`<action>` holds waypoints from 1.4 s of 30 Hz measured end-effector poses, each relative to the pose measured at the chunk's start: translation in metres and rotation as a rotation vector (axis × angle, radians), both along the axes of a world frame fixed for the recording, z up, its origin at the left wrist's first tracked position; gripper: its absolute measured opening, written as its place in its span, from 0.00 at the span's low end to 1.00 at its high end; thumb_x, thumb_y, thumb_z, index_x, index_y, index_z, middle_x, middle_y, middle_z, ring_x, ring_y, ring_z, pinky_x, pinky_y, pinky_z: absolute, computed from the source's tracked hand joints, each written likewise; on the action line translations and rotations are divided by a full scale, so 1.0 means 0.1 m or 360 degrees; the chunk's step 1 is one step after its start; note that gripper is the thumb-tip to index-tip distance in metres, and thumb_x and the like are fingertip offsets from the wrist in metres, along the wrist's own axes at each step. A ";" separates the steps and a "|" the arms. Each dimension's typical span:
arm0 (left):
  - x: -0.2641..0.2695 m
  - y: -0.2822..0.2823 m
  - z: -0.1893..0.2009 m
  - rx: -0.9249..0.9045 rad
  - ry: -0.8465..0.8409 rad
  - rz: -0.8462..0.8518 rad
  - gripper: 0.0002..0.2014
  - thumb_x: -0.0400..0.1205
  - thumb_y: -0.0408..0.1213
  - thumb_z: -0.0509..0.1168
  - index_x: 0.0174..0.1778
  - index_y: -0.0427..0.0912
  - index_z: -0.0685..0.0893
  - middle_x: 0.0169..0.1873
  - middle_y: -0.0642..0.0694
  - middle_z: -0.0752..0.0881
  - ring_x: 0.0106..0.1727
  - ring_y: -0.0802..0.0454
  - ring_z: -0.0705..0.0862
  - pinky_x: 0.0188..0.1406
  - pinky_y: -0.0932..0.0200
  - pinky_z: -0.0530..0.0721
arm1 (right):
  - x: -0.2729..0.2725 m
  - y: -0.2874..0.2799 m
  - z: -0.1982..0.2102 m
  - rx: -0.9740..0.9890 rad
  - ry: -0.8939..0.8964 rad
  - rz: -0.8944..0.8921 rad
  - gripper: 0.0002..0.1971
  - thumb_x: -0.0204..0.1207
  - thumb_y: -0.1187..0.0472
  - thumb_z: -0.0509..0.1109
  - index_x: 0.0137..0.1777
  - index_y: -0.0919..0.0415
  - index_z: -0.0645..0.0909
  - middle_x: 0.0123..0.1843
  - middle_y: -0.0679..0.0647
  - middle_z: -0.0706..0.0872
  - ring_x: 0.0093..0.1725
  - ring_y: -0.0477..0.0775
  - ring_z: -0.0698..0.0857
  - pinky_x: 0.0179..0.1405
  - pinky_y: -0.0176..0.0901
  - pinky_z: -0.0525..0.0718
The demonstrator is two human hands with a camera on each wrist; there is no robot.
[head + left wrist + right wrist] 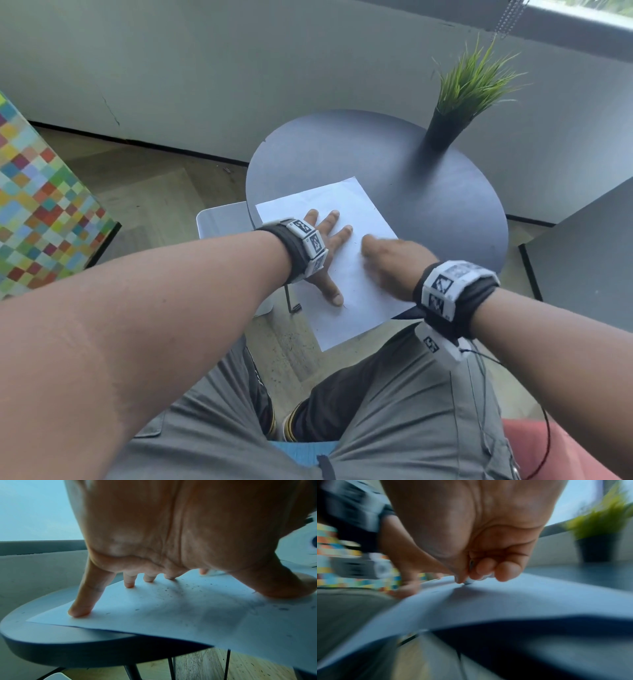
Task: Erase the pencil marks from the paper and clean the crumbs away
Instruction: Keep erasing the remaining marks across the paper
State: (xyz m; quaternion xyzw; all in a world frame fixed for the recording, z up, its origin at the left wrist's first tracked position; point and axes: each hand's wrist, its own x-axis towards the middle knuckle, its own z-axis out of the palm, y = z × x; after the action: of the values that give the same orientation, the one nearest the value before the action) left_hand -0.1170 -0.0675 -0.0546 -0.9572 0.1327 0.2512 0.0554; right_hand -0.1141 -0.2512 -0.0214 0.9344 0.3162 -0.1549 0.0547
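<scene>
A white sheet of paper [346,205] lies on the round dark table [428,192], its near corner hanging over the edge. My left hand [325,250] presses flat on the paper with fingers spread; the left wrist view shows the fingertips [80,612] down on the sheet [154,608] amid dark crumbs [166,590] and faint grey smudges. My right hand [390,260] is curled, blurred by motion, over the sheet's right half. In the right wrist view its fingers pinch a small white eraser [468,582] whose tip touches the paper [505,599].
A potted grass plant [455,106] stands at the table's far right. A grey wall runs behind the table. A colourful checkered box [41,192] sits on the floor at left. My knees are just below the table's near edge.
</scene>
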 end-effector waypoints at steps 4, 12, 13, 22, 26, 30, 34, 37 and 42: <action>0.01 0.00 0.00 0.0005 0.0010 0.0002 0.78 0.46 0.87 0.61 0.85 0.56 0.31 0.86 0.45 0.33 0.85 0.28 0.39 0.81 0.28 0.54 | -0.31 -0.01 -0.04 0.0084 0.0238 0.0382 0.06 0.79 0.59 0.61 0.52 0.53 0.67 0.45 0.48 0.79 0.46 0.58 0.81 0.43 0.51 0.79; -0.01 -0.01 0.00 0.0018 0.0007 -0.0007 0.76 0.51 0.86 0.64 0.85 0.54 0.30 0.86 0.43 0.32 0.85 0.26 0.40 0.81 0.28 0.54 | -0.13 -0.07 -0.02 -0.0006 0.0020 0.0088 0.08 0.84 0.52 0.54 0.48 0.55 0.61 0.42 0.53 0.79 0.38 0.61 0.76 0.36 0.49 0.77; -0.01 -0.01 0.00 0.0028 0.0003 -0.0007 0.76 0.50 0.86 0.64 0.85 0.54 0.30 0.86 0.43 0.32 0.84 0.26 0.39 0.82 0.29 0.53 | -0.21 -0.03 -0.02 -0.0031 0.0061 0.0187 0.08 0.84 0.52 0.53 0.49 0.55 0.62 0.41 0.51 0.77 0.39 0.60 0.75 0.35 0.48 0.74; 0.02 0.01 -0.01 -0.0001 0.0009 0.0001 0.76 0.49 0.87 0.63 0.85 0.56 0.31 0.86 0.45 0.32 0.85 0.27 0.39 0.81 0.27 0.54 | 0.44 -0.16 0.01 0.0025 -0.0046 -0.0387 0.07 0.84 0.54 0.53 0.51 0.57 0.66 0.47 0.58 0.82 0.44 0.64 0.81 0.45 0.56 0.83; 0.02 -0.06 0.04 -0.0054 0.0019 0.0212 0.72 0.52 0.86 0.62 0.86 0.58 0.36 0.87 0.47 0.35 0.86 0.30 0.40 0.80 0.25 0.55 | 0.42 -0.21 0.06 0.0308 0.0076 -0.0537 0.10 0.85 0.53 0.57 0.61 0.54 0.74 0.57 0.54 0.83 0.56 0.60 0.79 0.54 0.52 0.80; 0.08 -0.24 0.27 -0.0010 -0.0062 0.0408 0.52 0.66 0.80 0.59 0.82 0.54 0.62 0.80 0.40 0.61 0.76 0.29 0.64 0.68 0.34 0.71 | 0.37 -0.41 0.18 0.0644 0.0235 -0.0723 0.07 0.83 0.54 0.60 0.58 0.50 0.77 0.50 0.51 0.85 0.51 0.59 0.85 0.49 0.47 0.82; 0.11 -0.28 0.44 -0.0045 -0.0102 0.0272 0.27 0.78 0.67 0.62 0.59 0.47 0.82 0.58 0.42 0.76 0.50 0.39 0.76 0.48 0.49 0.74 | 0.19 -0.57 0.30 0.0874 0.0463 -0.0925 0.07 0.82 0.61 0.59 0.56 0.54 0.75 0.43 0.56 0.81 0.39 0.57 0.84 0.37 0.50 0.85; 0.16 -0.29 0.47 -0.0169 -0.0164 0.0263 0.22 0.81 0.59 0.65 0.43 0.41 0.81 0.46 0.43 0.85 0.46 0.42 0.81 0.38 0.57 0.73 | 0.04 -0.61 0.28 0.0846 0.0553 -0.1027 0.09 0.78 0.65 0.57 0.55 0.58 0.76 0.36 0.57 0.80 0.32 0.57 0.80 0.33 0.51 0.85; 0.23 -0.08 0.35 -0.0263 -0.0316 0.0580 0.22 0.81 0.54 0.66 0.64 0.42 0.79 0.65 0.39 0.77 0.67 0.37 0.74 0.63 0.51 0.76 | -0.08 -0.58 0.05 0.0428 0.0422 -0.0941 0.06 0.76 0.57 0.64 0.48 0.56 0.71 0.40 0.52 0.78 0.41 0.57 0.78 0.33 0.44 0.71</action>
State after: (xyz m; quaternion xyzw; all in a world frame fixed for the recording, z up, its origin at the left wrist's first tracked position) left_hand -0.0938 -0.0759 -0.0196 -0.9866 -0.0286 0.1500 -0.0570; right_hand -0.1218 -0.3094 -0.0164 0.9562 0.0538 -0.2409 -0.1576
